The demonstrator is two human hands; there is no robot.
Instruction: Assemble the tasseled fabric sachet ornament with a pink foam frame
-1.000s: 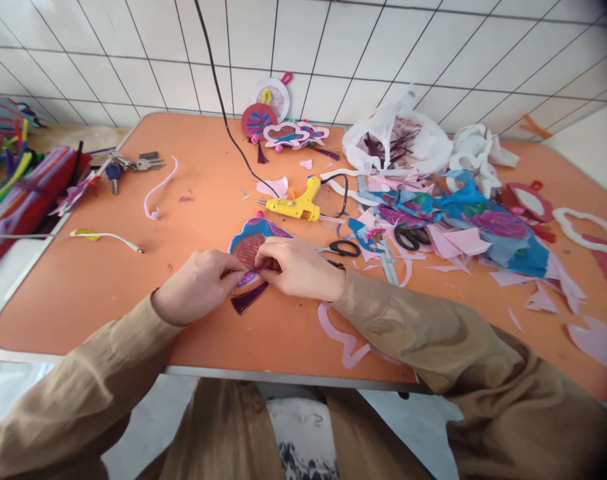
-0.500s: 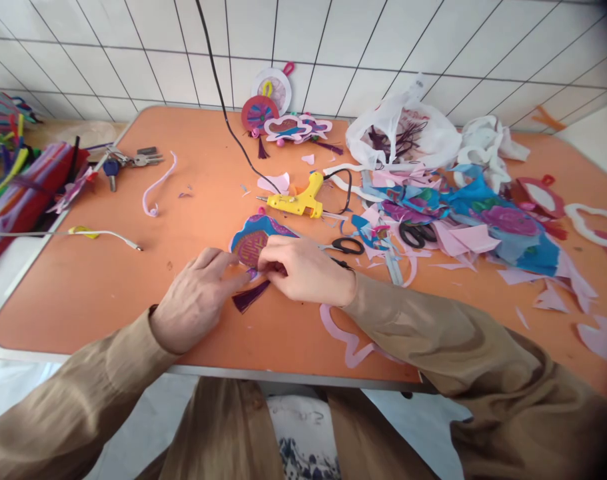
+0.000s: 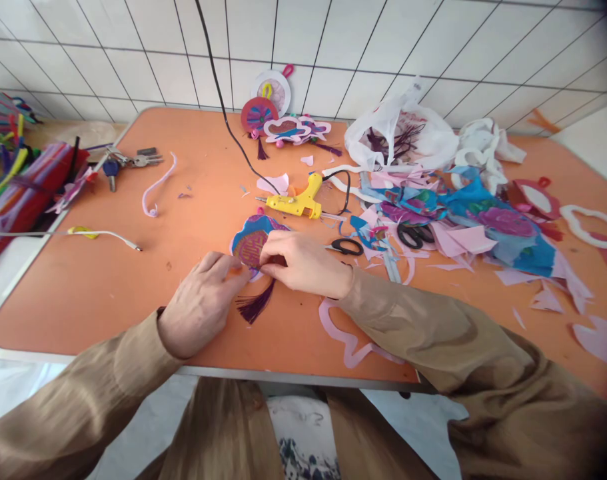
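A blue, pink and gold ornament (image 3: 248, 248) with a scalloped edge lies flat on the orange table, partly covered by my fingers. At its lower edge my left hand (image 3: 199, 305) is closed, thumb and forefinger pressed on the rim beside a small purple piece. My right hand (image 3: 306, 265) pinches just to the right, its thumb and forefinger together at the top of a dark purple tassel (image 3: 256, 303). The tassel's threads fan out on the table below; its cord is hidden by my fingers. Just beyond the ornament lies a yellow glue gun (image 3: 298, 200).
Black-handled scissors (image 3: 347, 247) lie right of the ornament. Farther right spread fabric and paper scraps (image 3: 463, 233) and a white plastic bag (image 3: 428, 140). Finished ornaments (image 3: 260, 115) lean on the tiled wall. Keys (image 3: 112, 167), a lilac pipe cleaner (image 3: 158, 183) and a white cable (image 3: 118, 235) are left.
My right hand has shifted slightly upward, and my left hand has moved a little right. The tassel has turned and its threads have spread, tilting more steeply.
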